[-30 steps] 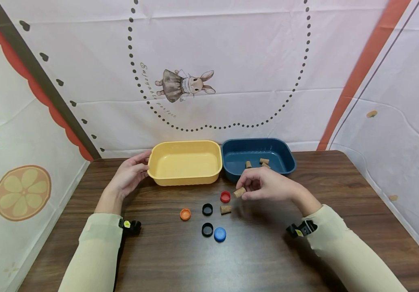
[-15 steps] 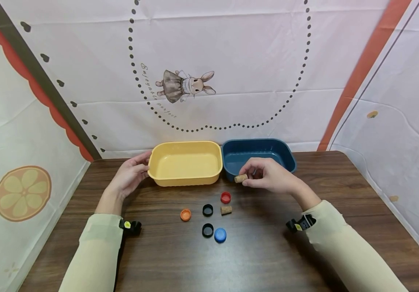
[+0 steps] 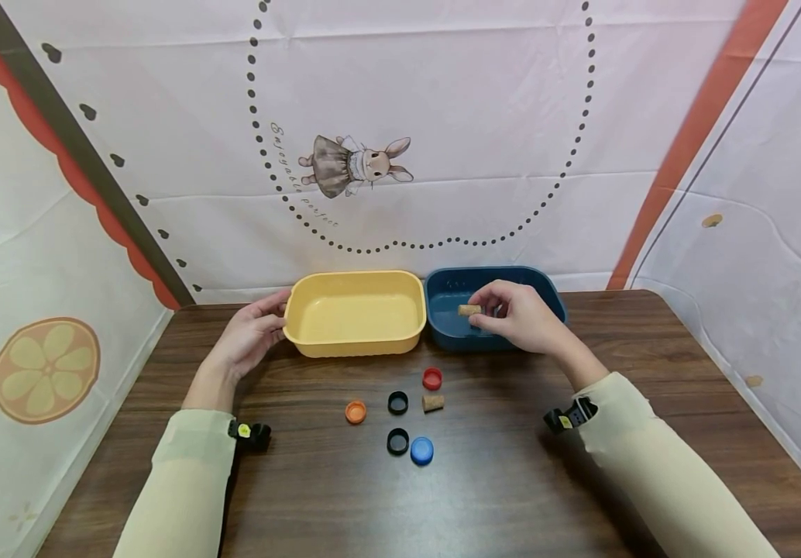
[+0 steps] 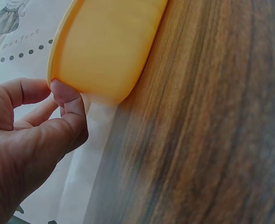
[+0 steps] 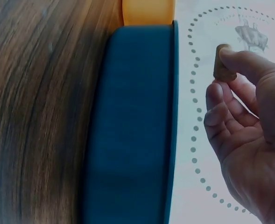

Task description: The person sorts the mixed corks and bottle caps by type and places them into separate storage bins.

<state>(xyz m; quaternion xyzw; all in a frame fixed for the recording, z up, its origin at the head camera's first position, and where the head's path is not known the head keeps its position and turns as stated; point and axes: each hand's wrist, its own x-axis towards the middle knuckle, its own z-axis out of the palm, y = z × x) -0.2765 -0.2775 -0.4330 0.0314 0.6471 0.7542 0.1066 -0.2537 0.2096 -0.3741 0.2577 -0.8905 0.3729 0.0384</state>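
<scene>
Right of centre in the frame, the right hand [image 3: 520, 316] pinches a cork [image 3: 469, 310] above the blue tub [image 3: 466, 341]. Left of centre, the left hand [image 3: 250, 337] grips the yellow tub [image 3: 355, 347] at its rim.

The tray [image 3: 355, 310] at the left hand [image 3: 249, 339] is plain yellow; the dark blue tray [image 3: 455, 339] lies under the right hand [image 3: 524, 316], whose cork [image 3: 466, 310] is tan. Nearer than the hands, a red cap [image 3: 431, 379], orange cap [image 3: 355, 412], blue cap [image 3: 422, 451] and two black caps [image 3: 398, 452] sit on the brown, wood-grained counter [image 3: 317, 488]; beyond, white cloth [image 3: 498, 116] carries dark dots.
</scene>
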